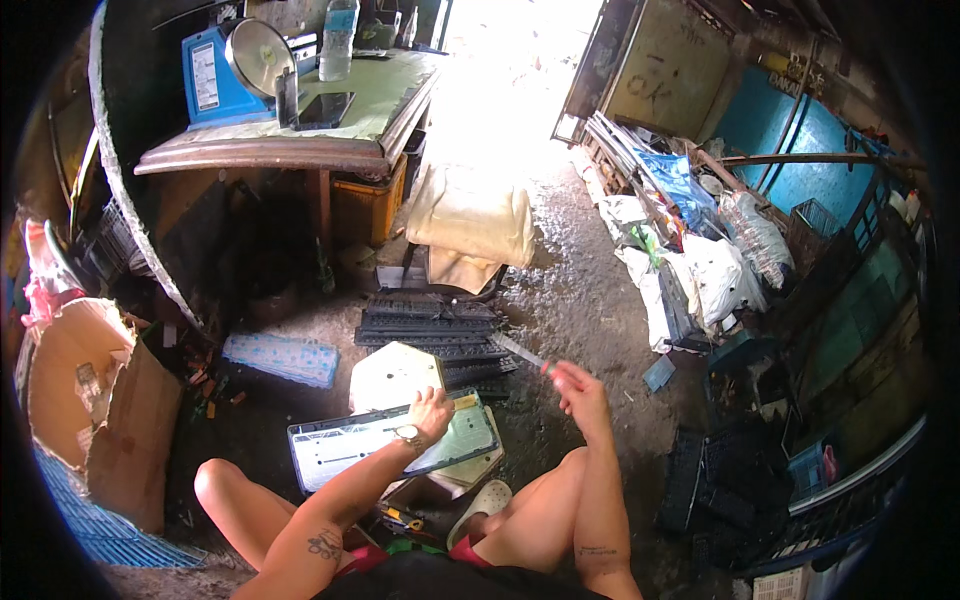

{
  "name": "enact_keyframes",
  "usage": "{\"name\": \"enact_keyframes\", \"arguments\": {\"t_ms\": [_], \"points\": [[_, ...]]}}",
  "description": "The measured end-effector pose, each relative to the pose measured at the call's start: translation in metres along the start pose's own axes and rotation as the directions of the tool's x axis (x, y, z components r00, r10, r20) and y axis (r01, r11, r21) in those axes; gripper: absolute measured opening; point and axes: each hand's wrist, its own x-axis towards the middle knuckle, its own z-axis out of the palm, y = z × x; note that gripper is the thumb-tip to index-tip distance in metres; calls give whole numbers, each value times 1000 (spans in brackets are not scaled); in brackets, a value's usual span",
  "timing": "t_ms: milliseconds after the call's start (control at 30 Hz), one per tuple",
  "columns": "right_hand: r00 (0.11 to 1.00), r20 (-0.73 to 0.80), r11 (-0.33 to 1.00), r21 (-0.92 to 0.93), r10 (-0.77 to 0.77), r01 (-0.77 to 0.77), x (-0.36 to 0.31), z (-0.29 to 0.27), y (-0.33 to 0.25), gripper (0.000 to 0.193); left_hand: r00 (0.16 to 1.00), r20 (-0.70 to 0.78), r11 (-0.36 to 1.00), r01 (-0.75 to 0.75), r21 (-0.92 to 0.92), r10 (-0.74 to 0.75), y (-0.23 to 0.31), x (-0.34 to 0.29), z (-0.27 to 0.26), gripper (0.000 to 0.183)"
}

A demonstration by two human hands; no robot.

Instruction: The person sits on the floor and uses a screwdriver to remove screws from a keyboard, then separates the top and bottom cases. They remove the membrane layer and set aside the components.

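Across a pale polygonal stool top [395,372] lies a long keyboard-shaped panel [350,450], silvery with a black rim, tilted up to the right. My left hand [432,412], with a watch at the wrist, holds the panel near its far edge, fingers bent down onto it. To the right, my right hand [577,388] is closed round the red handle of a knife [522,352]. The blade points forward and left, above the floor and apart from the panel. Just beyond the stool, several black keyboards [425,325] lie in a stack; the blade's tip appears near their right end.
A cardboard box [75,390] stands at left, near a blue patterned pad [282,360]. Ahead are a cloth-covered chair [470,215] and a table [385,105] bearing a blue scale [215,80]. White sacks [715,275] pile up at right; dark parts [685,480] lie nearer.
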Motion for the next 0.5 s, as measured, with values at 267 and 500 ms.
{"name": "enact_keyframes", "arguments": {"t_ms": [267, 500], "points": [[988, 121, 685, 728, -92, -25, -7, 13, -92, 36, 986, 30, 987, 162, -12, -161, -32, -60, -17, 50], [117, -430, -30, 320, -895, 947, -114, -45, -222, 27, 985, -146, 984, 73, -160, -96, -50, -75, -7, 47]]}}
